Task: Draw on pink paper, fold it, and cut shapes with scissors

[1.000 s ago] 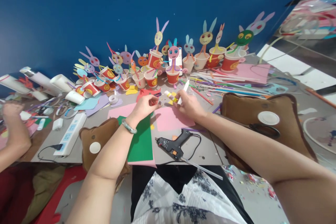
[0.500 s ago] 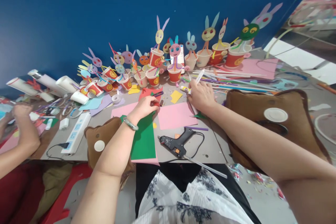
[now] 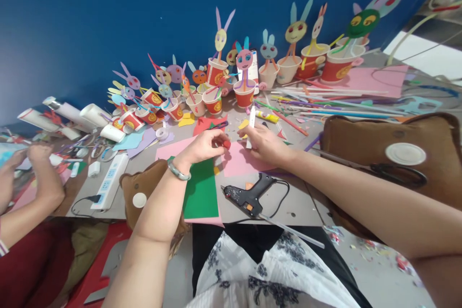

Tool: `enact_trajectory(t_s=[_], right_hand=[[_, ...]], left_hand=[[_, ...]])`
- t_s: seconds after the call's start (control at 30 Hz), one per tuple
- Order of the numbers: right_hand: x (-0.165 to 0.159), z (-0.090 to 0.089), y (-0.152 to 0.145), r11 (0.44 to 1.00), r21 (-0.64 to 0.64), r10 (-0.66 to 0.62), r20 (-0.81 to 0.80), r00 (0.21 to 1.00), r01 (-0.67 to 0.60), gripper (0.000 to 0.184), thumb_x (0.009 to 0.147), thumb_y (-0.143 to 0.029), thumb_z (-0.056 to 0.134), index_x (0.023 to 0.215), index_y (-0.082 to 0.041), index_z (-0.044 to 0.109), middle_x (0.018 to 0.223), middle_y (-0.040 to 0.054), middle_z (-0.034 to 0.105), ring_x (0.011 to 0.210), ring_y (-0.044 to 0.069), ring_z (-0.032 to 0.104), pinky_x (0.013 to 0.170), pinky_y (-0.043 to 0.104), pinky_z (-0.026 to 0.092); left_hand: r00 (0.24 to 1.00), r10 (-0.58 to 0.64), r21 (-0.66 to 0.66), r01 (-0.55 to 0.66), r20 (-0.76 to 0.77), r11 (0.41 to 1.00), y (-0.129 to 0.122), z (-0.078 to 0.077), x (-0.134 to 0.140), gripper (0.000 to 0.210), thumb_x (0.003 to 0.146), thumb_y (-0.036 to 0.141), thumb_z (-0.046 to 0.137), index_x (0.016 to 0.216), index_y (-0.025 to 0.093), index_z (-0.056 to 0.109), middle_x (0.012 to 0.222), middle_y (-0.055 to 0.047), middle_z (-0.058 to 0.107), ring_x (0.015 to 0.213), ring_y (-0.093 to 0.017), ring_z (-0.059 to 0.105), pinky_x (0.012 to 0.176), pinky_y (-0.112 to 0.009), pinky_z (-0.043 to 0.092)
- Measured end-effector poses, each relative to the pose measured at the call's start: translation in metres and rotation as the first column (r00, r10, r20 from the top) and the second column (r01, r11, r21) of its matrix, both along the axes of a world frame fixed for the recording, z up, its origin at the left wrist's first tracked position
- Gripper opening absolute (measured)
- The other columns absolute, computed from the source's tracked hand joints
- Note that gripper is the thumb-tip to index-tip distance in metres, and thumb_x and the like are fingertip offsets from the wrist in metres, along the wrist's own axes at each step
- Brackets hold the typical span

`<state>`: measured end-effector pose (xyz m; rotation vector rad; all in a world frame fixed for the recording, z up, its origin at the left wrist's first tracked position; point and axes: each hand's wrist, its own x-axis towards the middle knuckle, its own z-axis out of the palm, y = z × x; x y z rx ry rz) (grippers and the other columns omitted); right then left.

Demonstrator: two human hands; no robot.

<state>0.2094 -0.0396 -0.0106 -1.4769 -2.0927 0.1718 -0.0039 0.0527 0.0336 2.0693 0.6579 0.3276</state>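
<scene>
My left hand [image 3: 207,147], with a jade-coloured bangle at its wrist, pinches a small red round piece [image 3: 226,144] between thumb and fingertips. To its right, my right hand [image 3: 269,144] grips a white pen-like tube [image 3: 251,122] that stands nearly upright. Both hands are over a pink paper sheet [image 3: 238,160]. A green sheet [image 3: 200,192] lies below my left wrist. Just behind the left hand are red paper [image 3: 205,126] and dark-handled scissors [image 3: 218,125]. Beyond my right hand lies a yellow tube [image 3: 267,116].
A black glue gun [image 3: 249,195] with a clear glue stick lies near the front edge. Paper cups with rabbit figures [image 3: 244,91] line the blue wall. Brown cushions [image 3: 361,147] flank my arms. At left are a power strip [image 3: 110,183] and another person's hands [image 3: 38,154].
My right hand has moved left and nearer, bringing the white tube upright close to my left hand. The red piece now shows in my left fingers. The view has shifted slightly.
</scene>
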Motion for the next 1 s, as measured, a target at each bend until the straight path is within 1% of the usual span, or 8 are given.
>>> enact_trajectory(t_s=[0.1,0.23,0.37,0.5,0.7,0.87,0.93,1.0], right_hand=[[-0.0024,0.0004,-0.0013,0.999,-0.046,0.013,0.0,1.0,-0.013,0.031,0.081,-0.019,0.058,0.112,-0.018,0.053,0.107,0.0149,0.068,0.103,0.031,0.058,0.083,0.037,0.044],[-0.0048,-0.0002,-0.0021,0.995,-0.089,0.049,0.022,0.999,-0.047,0.022,0.085,-0.023,0.059,0.107,-0.019,0.057,0.1,0.0117,0.068,0.095,0.028,0.061,0.079,0.033,0.042],[-0.0051,-0.0032,-0.0018,0.992,-0.074,0.112,0.105,0.988,-0.105,0.017,0.088,-0.026,0.058,0.103,-0.019,0.061,0.091,0.0105,0.066,0.085,0.025,0.058,0.073,0.031,0.038],[-0.0048,-0.006,-0.0016,0.987,-0.094,0.145,0.188,0.972,-0.129,0.015,0.09,-0.026,0.055,0.101,-0.018,0.061,0.088,0.0095,0.063,0.08,0.023,0.055,0.071,0.031,0.036],[-0.0048,-0.0059,-0.001,0.982,-0.131,0.163,0.192,0.968,-0.139,0.016,0.092,-0.027,0.054,0.102,-0.018,0.062,0.088,0.0093,0.061,0.081,0.022,0.056,0.071,0.03,0.035],[-0.0057,-0.0024,-0.0024,0.982,-0.132,0.164,0.226,0.96,-0.137,0.016,0.091,-0.027,0.053,0.1,-0.018,0.064,0.087,0.0099,0.062,0.079,0.023,0.056,0.069,0.03,0.034],[-0.0042,-0.0003,-0.0023,0.982,-0.134,0.159,0.23,0.96,-0.13,0.014,0.09,-0.026,0.054,0.097,-0.018,0.064,0.082,0.0088,0.062,0.074,0.022,0.055,0.068,0.031,0.034],[-0.0005,0.0017,-0.001,0.986,-0.101,0.153,0.211,0.965,-0.135,0.01,0.086,-0.026,0.058,0.092,-0.019,0.063,0.074,0.0066,0.062,0.07,0.021,0.055,0.07,0.032,0.037]], left_hand=[[0.999,0.027,0.067,-0.025,-0.028,0.997,0.0027,-0.0041,-0.0012,0.019,0.074,0.012,0.066,0.093,0.015,0.061,0.091,-0.005,0.07,0.083,-0.014,0.066,0.076,-0.026,0.051],[0.995,0.067,0.133,-0.056,-0.077,0.99,0.0067,-0.0077,-0.0034,0.019,0.074,0.016,0.067,0.091,0.017,0.06,0.089,-0.004,0.069,0.08,-0.015,0.065,0.072,-0.026,0.049],[0.988,0.062,0.168,-0.038,-0.138,0.985,0.0091,-0.0077,-0.0043,0.017,0.075,0.024,0.071,0.089,0.016,0.064,0.082,-0.003,0.068,0.073,-0.015,0.061,0.066,-0.026,0.046],[0.982,0.099,0.259,-0.055,-0.159,0.964,0.0095,-0.0065,-0.0028,0.012,0.076,0.023,0.07,0.086,0.016,0.068,0.081,-0.004,0.07,0.071,-0.016,0.061,0.067,-0.027,0.045],[0.973,0.105,0.36,-0.025,-0.204,0.933,0.0096,-0.0073,-0.0014,0.013,0.078,0.025,0.071,0.087,0.016,0.073,0.084,-0.007,0.071,0.073,-0.018,0.062,0.068,-0.029,0.044],[0.968,0.088,0.384,0.01,-0.236,0.923,0.0092,-0.01,-0.0012,0.014,0.08,0.027,0.07,0.087,0.016,0.073,0.084,-0.007,0.071,0.074,-0.018,0.062,0.068,-0.029,0.044],[0.968,0.075,0.374,0.021,-0.239,0.927,0.0085,-0.0099,-0.0011,0.013,0.08,0.028,0.07,0.085,0.016,0.072,0.083,-0.007,0.071,0.073,-0.018,0.062,0.067,-0.029,0.044],[0.968,0.055,0.346,0.033,-0.243,0.938,0.0074,-0.0081,-0.001,0.013,0.08,0.029,0.07,0.083,0.016,0.071,0.081,-0.006,0.07,0.072,-0.017,0.062,0.066,-0.028,0.044]])
